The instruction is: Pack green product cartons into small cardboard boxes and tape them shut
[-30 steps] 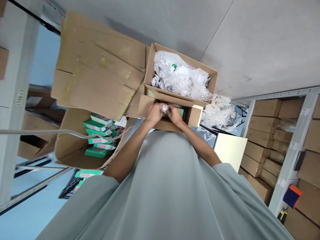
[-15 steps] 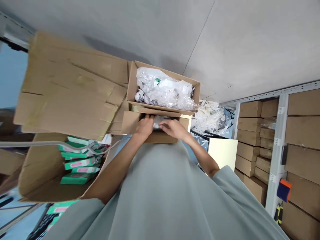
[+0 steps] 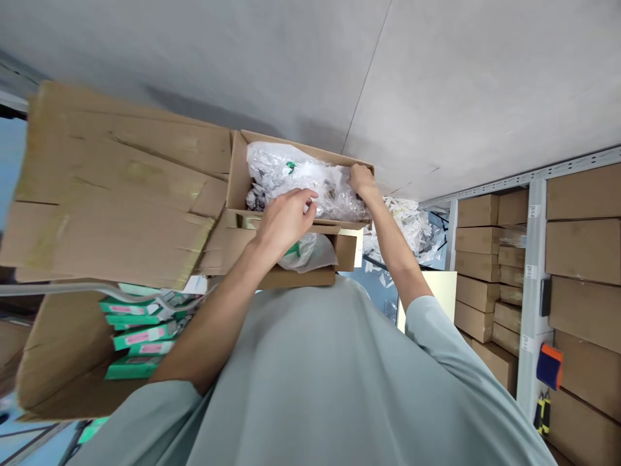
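An open carton (image 3: 237, 171) holds clear and white plastic packing (image 3: 310, 175) and crumpled paper. My right hand (image 3: 361, 180) reaches into its right end with fingers closed at the plastic; the fingertips are hidden. My left hand (image 3: 288, 217) hovers over the front edge of that carton, fingers curved and apart, with nothing seen in it. Just below, nearer my body, stands a smaller open box (image 3: 301, 278). A white plastic bag (image 3: 310, 252) with a green mark lies in its opening, partly under my left hand.
Flattened cardboard (image 3: 121, 188) lies at the left. Below it a large carton (image 3: 63, 349) holds green and white boxes (image 3: 145, 334). Shredded paper (image 3: 407, 223) is heaped right of the cartons. Shelves with brown boxes (image 3: 582, 249) stand at the far right. A grey wall runs behind.
Both hands have come out of the small box. My right hand has moved up into the packing carton, and my left hand has risen and opened. The white bag now shows in the small box.
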A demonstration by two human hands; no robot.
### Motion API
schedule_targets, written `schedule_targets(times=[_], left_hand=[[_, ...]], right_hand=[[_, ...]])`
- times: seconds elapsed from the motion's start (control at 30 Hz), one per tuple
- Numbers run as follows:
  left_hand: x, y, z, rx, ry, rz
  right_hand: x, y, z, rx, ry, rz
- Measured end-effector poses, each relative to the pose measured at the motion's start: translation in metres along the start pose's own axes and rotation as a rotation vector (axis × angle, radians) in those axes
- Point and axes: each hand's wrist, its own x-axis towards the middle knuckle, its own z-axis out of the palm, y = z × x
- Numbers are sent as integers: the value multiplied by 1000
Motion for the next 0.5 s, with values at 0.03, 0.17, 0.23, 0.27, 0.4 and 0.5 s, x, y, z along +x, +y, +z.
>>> schedule_targets(times=[0.03,0.17,0.23,0.27,0.4,0.5], left_hand=[[-1,-2,1,-10,-1,-4],[-10,-8,0,-56,19,-17],[-12,-9,-2,-68,60,-18],[-11,-9,-2,-73,84,-9],[0,-8,1,-102,141,92],[11,-8,5,-127,136,147]], right_hand=[[-2,-4,-1,-17,-8,-3],[-29,-14,-20,-36,-59,-107],[-45,-15,-32,38,-30,-221],[-53,-16,-37,92,-17,-269],[-80,-21,-45,370,-26,-434],[-93,-28,-45,549,-41,-519]])
